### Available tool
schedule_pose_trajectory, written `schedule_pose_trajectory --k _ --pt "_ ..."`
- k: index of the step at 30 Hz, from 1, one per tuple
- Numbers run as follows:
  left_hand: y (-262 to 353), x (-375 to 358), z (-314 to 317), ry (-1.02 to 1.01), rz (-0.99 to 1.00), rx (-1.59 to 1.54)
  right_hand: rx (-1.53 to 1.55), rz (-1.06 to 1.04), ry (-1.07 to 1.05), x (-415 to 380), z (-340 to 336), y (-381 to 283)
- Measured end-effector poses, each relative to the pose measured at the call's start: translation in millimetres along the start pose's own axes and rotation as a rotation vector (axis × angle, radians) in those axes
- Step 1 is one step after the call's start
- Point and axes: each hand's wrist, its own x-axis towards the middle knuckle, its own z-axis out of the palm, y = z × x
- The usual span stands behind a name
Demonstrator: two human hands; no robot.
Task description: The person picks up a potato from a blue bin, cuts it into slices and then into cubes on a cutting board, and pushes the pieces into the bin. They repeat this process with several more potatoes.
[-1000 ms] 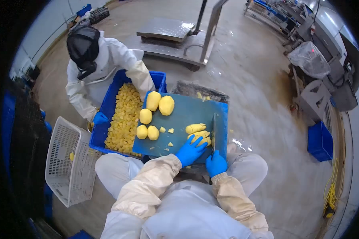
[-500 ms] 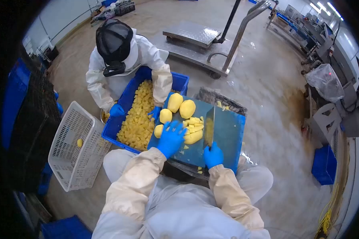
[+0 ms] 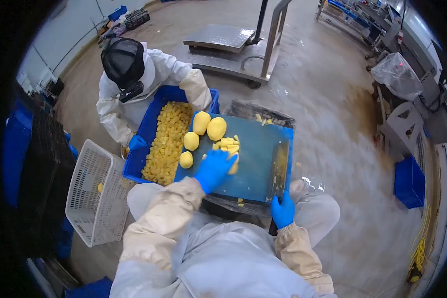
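Note:
A blue cutting board [image 3: 253, 171] lies before me with whole peeled potatoes [image 3: 216, 128] on its far left side. My left hand [image 3: 214, 171], in a blue glove, rests with fingers spread on a partly covered potato piece. Just beyond its fingertips are cut potato sticks [image 3: 227, 144]. A wide-bladed knife [image 3: 279, 169] lies flat along the board's right edge, its dark handle jutting over the near side. My right hand [image 3: 282, 210], also gloved in blue, is beside the handle, thumb and fingers apart; any contact with the handle is partly hidden.
A blue crate [image 3: 132, 170] of diced potatoes adjoins the board on the left. Another person [image 3: 134, 84] crouches behind it, one gloved hand at its left rim. A white perforated basket [image 3: 92, 193] stands tilted further left. Beyond the board is a metal platform cart [image 3: 223, 62].
My right hand has moved right with the knife to the board's edge, and its grip has loosened. My left hand stays over the cut potato. The view has shifted.

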Motion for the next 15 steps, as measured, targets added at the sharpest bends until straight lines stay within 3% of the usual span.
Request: schedule_pose_trajectory --k 2,6,9,10,12,15 --pt "32 24 25 0.092 0.065 -0.126 -0.053 -0.01 -0.004 -1 -3 2" --pt "66 48 75 -0.014 0.035 -0.19 -0.227 -0.014 -0.05 -3 -13 -7" --pt "63 41 98 0.261 -0.098 -0.49 -0.211 -0.049 -0.089 -6 -16 -6" --pt "62 37 101 0.25 -0.096 -0.49 -0.193 -0.059 -0.122 -7 -15 -6" --pt "60 31 103 0.162 -0.461 -0.862 -0.195 -0.064 -0.129 -7 -13 -7" --pt "51 30 143 0.179 -0.563 -1.126 -0.222 -0.11 -0.128 -9 -11 -11"
